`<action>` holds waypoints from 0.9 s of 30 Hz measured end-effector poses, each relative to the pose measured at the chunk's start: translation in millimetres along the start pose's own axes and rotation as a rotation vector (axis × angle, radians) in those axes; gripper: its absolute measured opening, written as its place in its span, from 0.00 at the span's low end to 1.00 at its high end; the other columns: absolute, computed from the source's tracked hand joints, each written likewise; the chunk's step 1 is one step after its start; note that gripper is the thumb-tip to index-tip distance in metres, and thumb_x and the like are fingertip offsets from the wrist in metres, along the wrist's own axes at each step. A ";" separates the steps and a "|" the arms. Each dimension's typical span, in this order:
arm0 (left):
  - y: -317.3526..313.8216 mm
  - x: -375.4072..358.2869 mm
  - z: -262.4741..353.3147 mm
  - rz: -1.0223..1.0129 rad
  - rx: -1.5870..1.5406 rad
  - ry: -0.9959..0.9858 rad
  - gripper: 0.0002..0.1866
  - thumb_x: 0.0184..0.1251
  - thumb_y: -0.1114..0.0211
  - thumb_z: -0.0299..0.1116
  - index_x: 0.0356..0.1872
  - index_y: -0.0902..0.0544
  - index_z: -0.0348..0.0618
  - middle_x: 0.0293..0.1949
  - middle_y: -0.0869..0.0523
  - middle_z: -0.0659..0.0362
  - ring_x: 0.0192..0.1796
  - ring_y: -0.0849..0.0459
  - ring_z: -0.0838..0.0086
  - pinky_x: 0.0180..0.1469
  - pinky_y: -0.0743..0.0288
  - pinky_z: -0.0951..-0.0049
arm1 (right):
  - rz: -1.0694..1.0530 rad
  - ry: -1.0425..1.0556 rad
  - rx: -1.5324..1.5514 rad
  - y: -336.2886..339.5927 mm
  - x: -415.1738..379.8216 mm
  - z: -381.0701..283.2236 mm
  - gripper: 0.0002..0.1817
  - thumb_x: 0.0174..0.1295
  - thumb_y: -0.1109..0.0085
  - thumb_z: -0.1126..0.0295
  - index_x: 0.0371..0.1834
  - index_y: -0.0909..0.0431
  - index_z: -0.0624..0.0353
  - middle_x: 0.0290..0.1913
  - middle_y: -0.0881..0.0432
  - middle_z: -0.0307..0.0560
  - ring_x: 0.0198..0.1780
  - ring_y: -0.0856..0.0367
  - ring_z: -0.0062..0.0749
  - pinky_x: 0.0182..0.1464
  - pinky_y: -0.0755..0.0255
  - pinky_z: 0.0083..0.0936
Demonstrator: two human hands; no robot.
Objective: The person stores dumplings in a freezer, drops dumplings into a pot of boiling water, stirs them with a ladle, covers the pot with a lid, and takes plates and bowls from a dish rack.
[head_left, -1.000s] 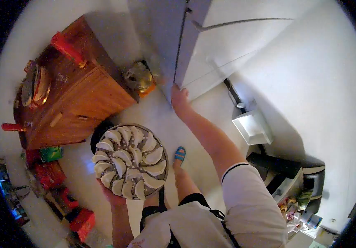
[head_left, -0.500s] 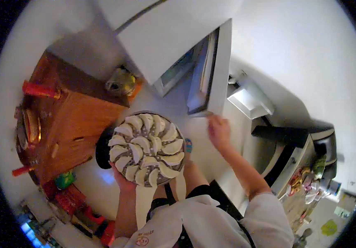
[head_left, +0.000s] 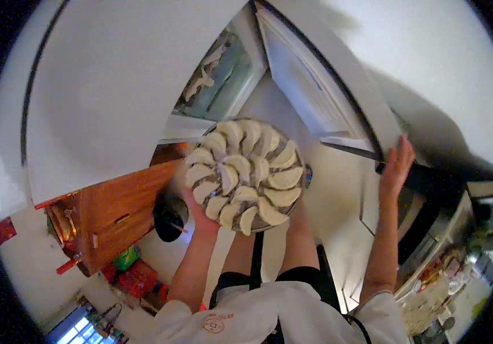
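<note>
My left hand point(head_left: 201, 217) supports a round tray point(head_left: 258, 202) from below at its lower left edge. Pale, crescent-shaped raw dumplings point(head_left: 285, 179) lie on it in rings, several in all. On the right, my right hand point(head_left: 398, 166) grips the outer edge of a white refrigerator door point(head_left: 361, 86), which stands wide open. The lit compartment point(head_left: 223, 86) shows beyond the tray, with a frosty-looking shelf or drawer front and some pale pieces inside. The fingers of my left hand under the tray are hidden.
A reddish wooden cabinet point(head_left: 134, 200) stands to the left, with a black round bin point(head_left: 168, 218) beside it. Red and green packages point(head_left: 137, 275) sit on the floor at lower left. At right, a counter point(head_left: 429, 298) holds assorted items.
The refrigerator door has swung further open to the right, with my right hand moving along on its edge. The tray is nearer the compartment, and my view has shifted closer.
</note>
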State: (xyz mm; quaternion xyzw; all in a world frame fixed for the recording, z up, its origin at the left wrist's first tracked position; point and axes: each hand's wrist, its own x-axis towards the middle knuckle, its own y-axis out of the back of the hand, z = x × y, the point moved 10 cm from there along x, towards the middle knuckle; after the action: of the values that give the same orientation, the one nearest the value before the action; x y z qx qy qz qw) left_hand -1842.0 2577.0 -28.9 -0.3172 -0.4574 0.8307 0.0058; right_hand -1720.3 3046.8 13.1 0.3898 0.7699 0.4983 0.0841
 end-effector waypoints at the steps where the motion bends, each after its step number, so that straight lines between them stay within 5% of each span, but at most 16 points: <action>1: 24.2 2.1 5.5 0.145 0.117 -0.037 0.35 0.71 0.61 0.65 0.68 0.33 0.54 0.65 0.28 0.57 0.66 0.30 0.58 0.67 0.35 0.54 | 0.011 0.023 0.020 10.1 3.6 -3.7 0.22 0.69 0.48 0.66 0.65 0.31 0.60 0.64 0.30 0.54 0.67 0.36 0.45 0.69 0.43 0.36; 4: 0.3 -5.4 7.4 0.265 0.184 -0.085 0.34 0.70 0.60 0.66 0.66 0.32 0.54 0.63 0.27 0.57 0.64 0.29 0.58 0.66 0.34 0.55 | 0.020 -0.174 0.405 18.6 13.2 23.7 0.23 0.70 0.50 0.63 0.66 0.31 0.59 0.66 0.31 0.49 0.69 0.37 0.38 0.71 0.45 0.34; 6: -53.5 5.3 -4.6 -0.293 -0.380 0.012 0.35 0.70 0.59 0.67 0.66 0.32 0.55 0.63 0.27 0.59 0.64 0.28 0.60 0.67 0.34 0.56 | 0.075 -0.111 0.399 44.3 24.0 13.1 0.23 0.71 0.51 0.63 0.67 0.31 0.60 0.68 0.33 0.48 0.70 0.38 0.36 0.71 0.45 0.34; 8: -9.9 8.9 9.5 0.015 0.018 -0.079 0.35 0.69 0.59 0.68 0.66 0.32 0.56 0.63 0.27 0.60 0.65 0.29 0.60 0.67 0.34 0.56 | 0.075 -0.109 0.290 68.1 38.9 -8.4 0.24 0.73 0.55 0.60 0.66 0.32 0.62 0.68 0.34 0.49 0.69 0.37 0.38 0.70 0.42 0.36; 10: -73.9 17.8 1.2 -0.258 -0.307 -0.002 0.32 0.69 0.55 0.65 0.65 0.31 0.57 0.63 0.26 0.61 0.64 0.29 0.62 0.67 0.34 0.57 | 0.282 0.048 -0.108 115.2 26.7 -56.6 0.24 0.74 0.59 0.59 0.66 0.32 0.63 0.67 0.33 0.52 0.67 0.33 0.42 0.67 0.38 0.38; 12: -38.4 28.1 14.6 0.105 0.111 -0.146 0.29 0.69 0.49 0.62 0.62 0.30 0.57 0.61 0.24 0.61 0.63 0.28 0.65 0.67 0.34 0.59 | 0.366 0.284 0.289 125.4 1.0 -83.2 0.24 0.75 0.62 0.60 0.64 0.31 0.65 0.64 0.30 0.54 0.65 0.31 0.45 0.64 0.34 0.37; 15: -36.8 31.1 15.7 0.207 0.151 -0.185 0.32 0.66 0.48 0.65 0.63 0.30 0.56 0.61 0.25 0.60 0.63 0.27 0.62 0.67 0.35 0.55 | -0.151 -0.152 0.454 58.9 -57.6 -79.9 0.23 0.74 0.58 0.61 0.63 0.31 0.67 0.60 0.26 0.55 0.61 0.27 0.44 0.60 0.31 0.37; 18: -34.5 35.4 19.7 0.153 0.198 -0.192 0.30 0.68 0.49 0.63 0.63 0.30 0.56 0.61 0.24 0.60 0.63 0.27 0.62 0.67 0.35 0.56 | -0.706 -0.539 1.074 -32.6 -96.3 -152.3 0.27 0.72 0.52 0.61 0.68 0.37 0.68 0.58 0.24 0.55 0.54 0.22 0.39 0.54 0.26 0.34; 21: -62.1 45.5 25.2 0.096 0.190 -0.193 0.34 0.70 0.58 0.66 0.67 0.33 0.55 0.63 0.27 0.60 0.65 0.29 0.60 0.67 0.35 0.53 | -0.676 -0.750 1.301 -61.3 -105.1 -163.1 0.31 0.69 0.45 0.62 0.70 0.40 0.68 0.57 0.23 0.53 0.53 0.20 0.36 0.52 0.24 0.32; 27: -82.8 52.1 40.3 -0.060 0.065 -0.119 0.38 0.67 0.58 0.70 0.68 0.34 0.54 0.66 0.28 0.59 0.67 0.31 0.58 0.69 0.37 0.52 | -0.844 -0.826 1.342 -88.9 -63.0 -185.1 0.30 0.66 0.40 0.65 0.67 0.35 0.67 0.57 0.21 0.48 0.54 0.19 0.33 0.55 0.24 0.31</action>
State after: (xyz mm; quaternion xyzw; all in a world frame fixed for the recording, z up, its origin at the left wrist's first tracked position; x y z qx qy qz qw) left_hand -1928.3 2610.3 22.4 -0.2532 -0.4391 0.8619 0.0139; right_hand -1819.1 2856.1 13.4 0.1894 0.8871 -0.3096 0.2853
